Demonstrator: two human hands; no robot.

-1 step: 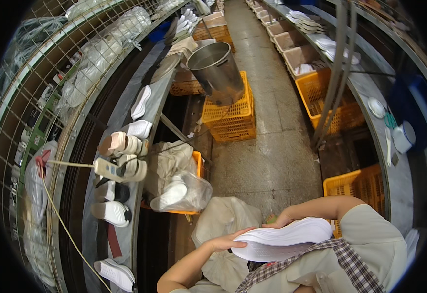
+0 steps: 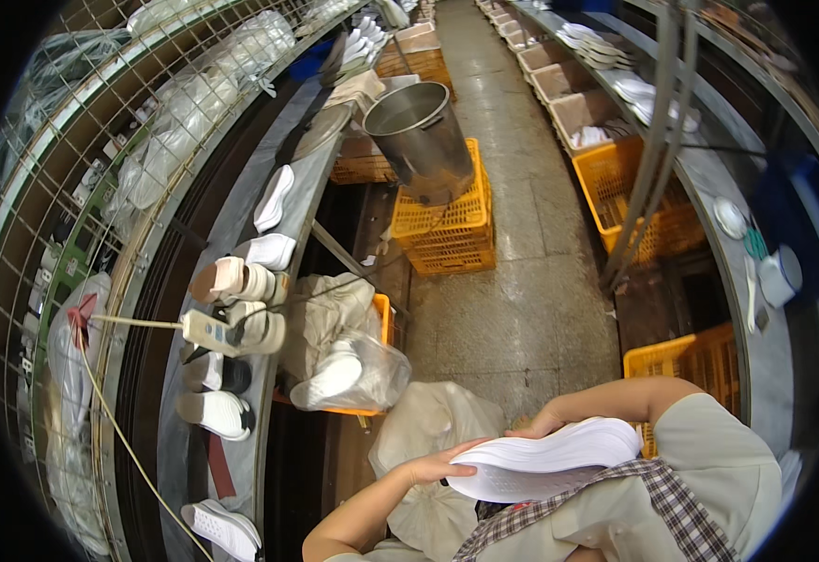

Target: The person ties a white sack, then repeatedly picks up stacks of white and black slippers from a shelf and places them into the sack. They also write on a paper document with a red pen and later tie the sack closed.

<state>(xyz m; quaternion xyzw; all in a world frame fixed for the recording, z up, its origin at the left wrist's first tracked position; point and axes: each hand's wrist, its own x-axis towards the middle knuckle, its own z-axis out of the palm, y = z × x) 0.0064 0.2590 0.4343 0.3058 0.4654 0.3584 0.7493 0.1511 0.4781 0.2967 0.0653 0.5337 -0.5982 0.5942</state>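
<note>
A white shoe sole [image 2: 555, 457] with wavy ridges along its side lies across my front, close to the checked apron strap. I cannot tell whether it is a single sole or several nested together. My left hand [image 2: 428, 465] grips its left end, the thumb lying over the edge. At its far side, my right hand [image 2: 536, 426] is closed against the sole, and its fingertips are partly hidden. Just beyond my hands stands a pale cloth-like bag or cover [image 2: 433, 421].
On the left bench stand several soles [image 2: 217, 415] and a power strip [image 2: 211, 332] on a cord. A metal drum [image 2: 419, 140] sits on stacked yellow crates [image 2: 442, 229] ahead. A bagged white sole [image 2: 333, 375] lies nearby. A mug [image 2: 778, 274] stands on the right bench, beside a metal post [image 2: 653, 140].
The view has shifted very slightly, so the benches and drum sit a little further right. My hands keep the same hold on the sole.
</note>
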